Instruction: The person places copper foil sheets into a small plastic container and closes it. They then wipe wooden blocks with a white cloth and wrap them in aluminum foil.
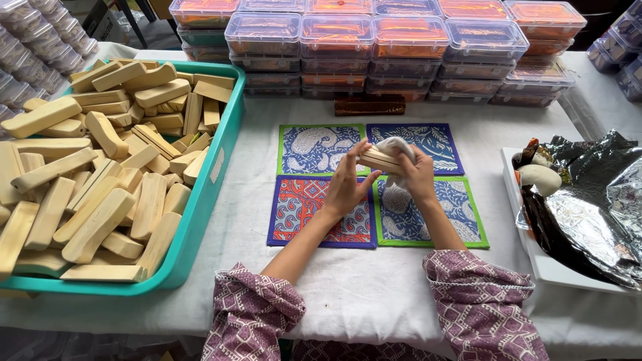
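White cloth is covering the desk (pixel 374 294), and four bright patterned mats (pixel 314 150) are lying in a square in the middle of it. Both hands are hovering just above the mats. The left hand (pixel 344 184) is holding one end of a small wooden block (pixel 379 160), fingers curled around it. The right hand (pixel 416 175) is pressing a white rag (pixel 396 148) against the block. A teal tub (pixel 200 200) of wooden blocks is filling the left side. Stacked clear lidded boxes (pixel 408 47) are lining the far edge. A white tray (pixel 535 257) with crinkled foil (pixel 595 194) is sitting at the right edge. Bare cloth is lying open near the sleeves.
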